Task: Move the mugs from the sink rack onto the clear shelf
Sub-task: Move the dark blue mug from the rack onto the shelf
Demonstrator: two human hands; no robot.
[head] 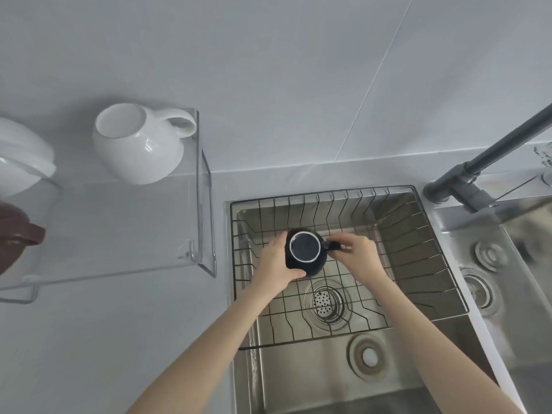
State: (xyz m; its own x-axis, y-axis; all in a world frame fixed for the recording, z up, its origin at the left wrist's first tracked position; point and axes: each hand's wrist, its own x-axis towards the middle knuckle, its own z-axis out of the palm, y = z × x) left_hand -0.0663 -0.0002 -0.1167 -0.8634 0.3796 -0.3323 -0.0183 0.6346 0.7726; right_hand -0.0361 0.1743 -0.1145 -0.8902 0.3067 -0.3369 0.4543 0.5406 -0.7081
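A dark blue mug [304,249] with a pale rim stands upright in the wire sink rack [418,258]. My left hand [276,264] wraps its left side. My right hand [357,253] pinches its handle, which points right. On the clear shelf [167,234] at the left, a white mug [139,144] sits with its handle to the right. A brown mug [15,237] shows partly at the shelf's left edge.
A white rounded object [21,156] sits at the far left. A dark grey faucet [478,171] reaches in from the right over the steel sink [313,377]. A second basin [507,264] with drains lies to the right. The tiled wall stands behind.
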